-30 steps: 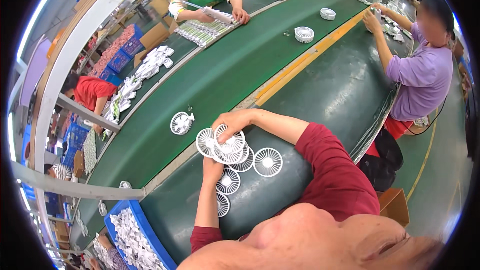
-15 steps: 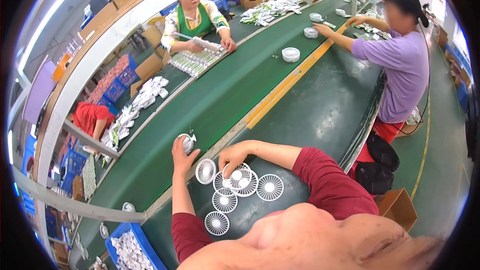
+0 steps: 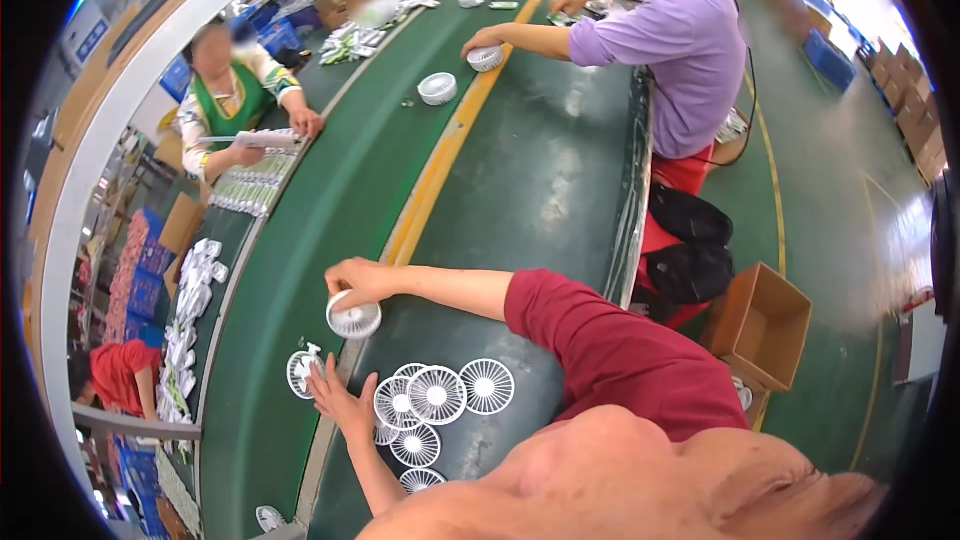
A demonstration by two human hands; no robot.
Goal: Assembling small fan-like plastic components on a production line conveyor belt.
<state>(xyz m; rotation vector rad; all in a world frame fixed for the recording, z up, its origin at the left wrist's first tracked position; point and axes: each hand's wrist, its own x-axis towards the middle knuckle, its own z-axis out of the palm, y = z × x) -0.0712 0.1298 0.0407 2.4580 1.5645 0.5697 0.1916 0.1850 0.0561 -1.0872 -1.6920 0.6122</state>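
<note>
My right hand (image 3: 362, 282) has its fingers closed on a round white fan housing (image 3: 355, 321), held tilted at the belt's near edge. Just left of and nearer than it, my left hand (image 3: 342, 398) has its fingers spread. Its fingertips are at the edge of a white fan head (image 3: 298, 376) with a small white stub, which sits on the green belt (image 3: 262, 440). Whether they touch it is hard to tell. Several round white fan grilles (image 3: 437, 395) lie overlapping on the dark work surface to the right of my left hand.
Across the belt, a person in a green apron (image 3: 243, 100) holds a pale object. A person in a purple shirt (image 3: 690, 60) at right touches another white housing (image 3: 485, 59). One more housing (image 3: 437, 89) stands on the belt. An open cardboard box (image 3: 765, 325) stands at right.
The view has swung right. My right hand has left the grilles and now grips the fan housing over the belt's edge. My left hand's grasp around the fan head has loosened.
</note>
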